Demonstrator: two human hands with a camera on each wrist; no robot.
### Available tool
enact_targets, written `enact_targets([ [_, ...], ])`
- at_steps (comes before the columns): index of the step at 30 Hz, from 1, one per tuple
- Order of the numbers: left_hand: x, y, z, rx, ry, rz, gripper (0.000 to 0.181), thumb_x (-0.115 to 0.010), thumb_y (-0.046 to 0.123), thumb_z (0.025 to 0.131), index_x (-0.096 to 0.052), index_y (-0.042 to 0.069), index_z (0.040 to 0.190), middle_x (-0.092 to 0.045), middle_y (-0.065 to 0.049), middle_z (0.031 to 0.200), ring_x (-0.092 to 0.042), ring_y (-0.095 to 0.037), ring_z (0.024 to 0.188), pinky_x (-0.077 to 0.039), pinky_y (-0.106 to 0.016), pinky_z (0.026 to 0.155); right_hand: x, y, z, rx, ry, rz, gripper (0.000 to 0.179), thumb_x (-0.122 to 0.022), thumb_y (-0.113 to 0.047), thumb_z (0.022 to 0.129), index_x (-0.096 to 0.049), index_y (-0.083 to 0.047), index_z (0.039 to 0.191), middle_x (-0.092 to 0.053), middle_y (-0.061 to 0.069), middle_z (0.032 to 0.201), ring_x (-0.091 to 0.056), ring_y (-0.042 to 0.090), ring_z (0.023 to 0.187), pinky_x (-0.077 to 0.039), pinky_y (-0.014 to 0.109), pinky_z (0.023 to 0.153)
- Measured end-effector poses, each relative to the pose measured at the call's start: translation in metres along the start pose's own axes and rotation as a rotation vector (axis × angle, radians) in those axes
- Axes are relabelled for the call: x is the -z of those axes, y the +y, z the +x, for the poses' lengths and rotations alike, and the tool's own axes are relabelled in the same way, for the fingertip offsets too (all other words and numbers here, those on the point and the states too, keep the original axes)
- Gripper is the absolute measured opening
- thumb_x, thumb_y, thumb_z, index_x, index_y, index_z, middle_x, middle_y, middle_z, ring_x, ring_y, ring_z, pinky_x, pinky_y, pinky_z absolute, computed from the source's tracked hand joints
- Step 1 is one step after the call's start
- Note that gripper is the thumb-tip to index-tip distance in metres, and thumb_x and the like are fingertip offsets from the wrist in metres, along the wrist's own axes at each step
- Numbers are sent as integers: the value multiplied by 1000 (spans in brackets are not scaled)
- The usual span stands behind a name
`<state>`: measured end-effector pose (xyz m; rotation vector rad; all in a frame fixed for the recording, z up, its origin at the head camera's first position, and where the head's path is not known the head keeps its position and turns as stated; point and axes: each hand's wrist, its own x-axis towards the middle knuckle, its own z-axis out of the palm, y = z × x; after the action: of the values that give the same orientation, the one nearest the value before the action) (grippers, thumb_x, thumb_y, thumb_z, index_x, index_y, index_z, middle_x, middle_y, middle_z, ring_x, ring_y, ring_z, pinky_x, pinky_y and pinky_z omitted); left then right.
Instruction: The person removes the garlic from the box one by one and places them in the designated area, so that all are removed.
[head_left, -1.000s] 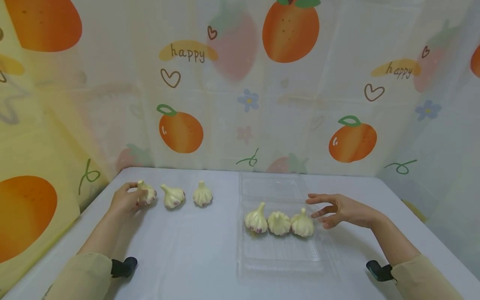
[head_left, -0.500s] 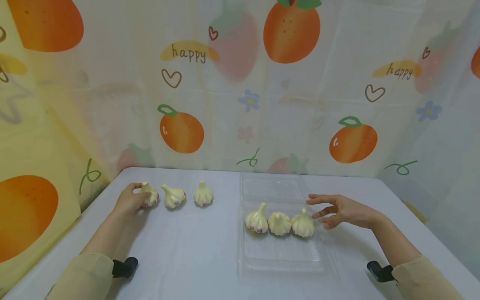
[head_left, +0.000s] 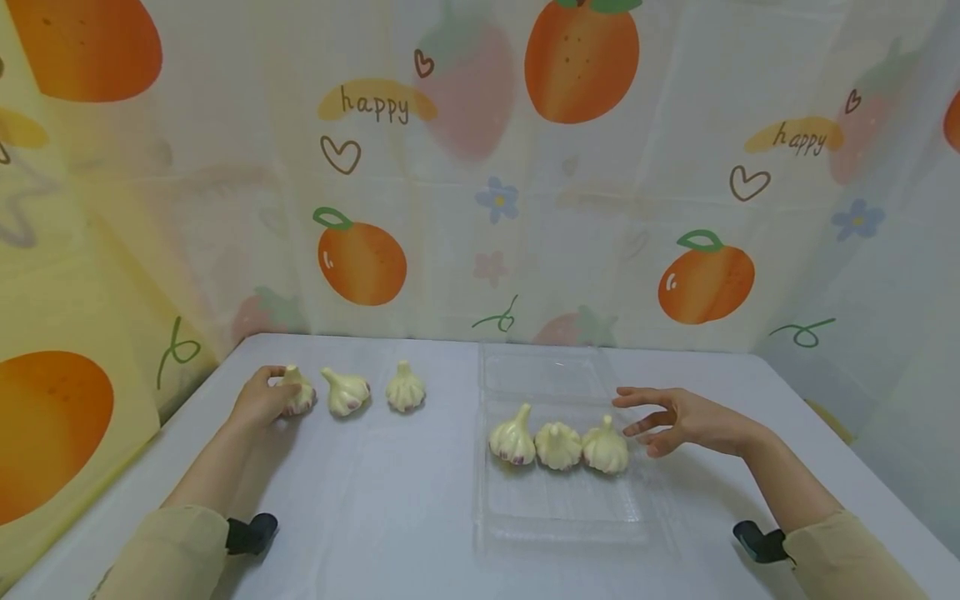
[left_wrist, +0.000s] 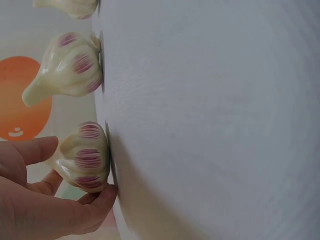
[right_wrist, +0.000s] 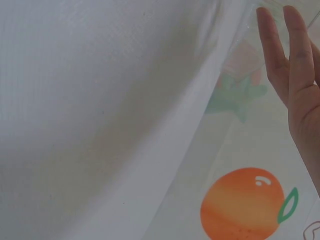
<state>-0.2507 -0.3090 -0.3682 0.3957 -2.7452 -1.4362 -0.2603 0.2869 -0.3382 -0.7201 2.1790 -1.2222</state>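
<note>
At the far left of the table, my left hand (head_left: 258,406) grips a pale garlic bulb (head_left: 302,396) with purple streaks. The left wrist view shows the thumb and fingers around this bulb (left_wrist: 86,157), its base right at the tabletop. Beside it in a row sit a tilted garlic bulb (head_left: 347,394) and an upright one (head_left: 406,390). A clear plastic container (head_left: 562,507) on the right holds three more bulbs, the middle one (head_left: 558,447) between two neighbours. My right hand (head_left: 686,421) hovers at the container's right side, fingers spread and holding nothing.
The white-covered table (head_left: 397,492) runs back to a fruit-printed curtain (head_left: 450,275). The container's clear lid (head_left: 536,375) lies opened behind its tray. A yellow curtain (head_left: 67,292) hangs along the left side.
My left hand has shifted slightly right, and the garlic bulb in it now sits closer to the tilted one. The right hand has stayed in place.
</note>
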Motion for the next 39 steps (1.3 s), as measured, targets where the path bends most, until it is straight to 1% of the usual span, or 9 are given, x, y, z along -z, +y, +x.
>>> enact_targets([
  [5, 0, 0, 1, 16, -7, -24, 63, -44, 22, 100, -20, -10, 149, -23, -37, 154, -35, -41, 124, -39, -39, 94, 0, 0, -1, 4, -2, 6, 74, -69, -8, 86, -33, 1, 151, -5, 24, 166, -54, 41, 131, -59, 34, 89],
  [9, 0, 2, 0, 24, -3, -26, 65, -43, 25, 99, -20, -8, 151, -24, -35, 155, -40, -36, 118, -40, -29, 82, 0, -1, -1, 3, -2, 7, 74, -68, -8, 87, -33, 0, 152, -4, 24, 166, -54, 41, 131, -59, 34, 89],
  [15, 0, 5, -2, 20, -7, -22, 67, -45, 26, 99, -19, -7, 152, -20, -36, 157, -38, -38, 122, -41, -34, 88, 1, -1, -1, 14, -2, 0, 73, -68, -7, 87, -33, 1, 151, -4, 24, 166, -54, 41, 131, -59, 34, 89],
  [23, 0, 7, -2, 23, -12, -39, 68, -45, 27, 99, -17, -6, 153, -19, -36, 157, -38, -37, 122, -46, -23, 71, 1, 2, 0, 13, -5, 4, 72, -67, -8, 87, -34, 2, 150, -4, 24, 166, -54, 39, 130, -59, 34, 89],
  [25, 0, 7, -2, 25, -12, -34, 68, -44, 28, 100, -17, -5, 153, -18, -36, 157, -36, -38, 124, -45, -24, 75, 1, 2, 0, 10, -3, 2, 72, -67, -8, 87, -34, 2, 150, -4, 24, 166, -55, 38, 130, -59, 34, 89],
  [28, 0, 8, -3, 34, -25, -70, 67, -41, 27, 102, -13, -4, 154, -12, -34, 160, -30, -43, 136, -45, -36, 92, 1, 2, -1, -10, 5, 7, 73, -68, -8, 87, -34, 0, 151, -4, 23, 166, -57, 31, 129, -58, 34, 90],
  [32, 1, 10, -4, 34, -3, -102, 67, -40, 27, 102, -11, -4, 155, -5, -33, 162, -15, -48, 148, -29, -56, 117, 1, 2, -1, -17, 8, 10, 74, -69, -7, 86, -34, -1, 151, -4, 23, 166, -58, 27, 128, -58, 34, 90],
  [34, 2, 12, -5, 31, 24, -89, 67, -39, 28, 102, -11, -4, 155, -4, -32, 162, -11, -50, 150, -20, -59, 122, 1, 3, -1, -11, 6, 6, 73, -69, -7, 87, -34, -1, 151, -4, 23, 166, -58, 29, 128, -58, 34, 90],
  [39, 4, 19, -8, 80, 107, -98, 72, -41, 33, 101, -6, 3, 157, -2, -31, 163, -7, -54, 149, -19, -66, 119, 1, 2, 0, -17, 10, -2, 74, -69, -8, 86, -34, -2, 151, -5, 23, 166, -57, 31, 129, -58, 34, 90],
])
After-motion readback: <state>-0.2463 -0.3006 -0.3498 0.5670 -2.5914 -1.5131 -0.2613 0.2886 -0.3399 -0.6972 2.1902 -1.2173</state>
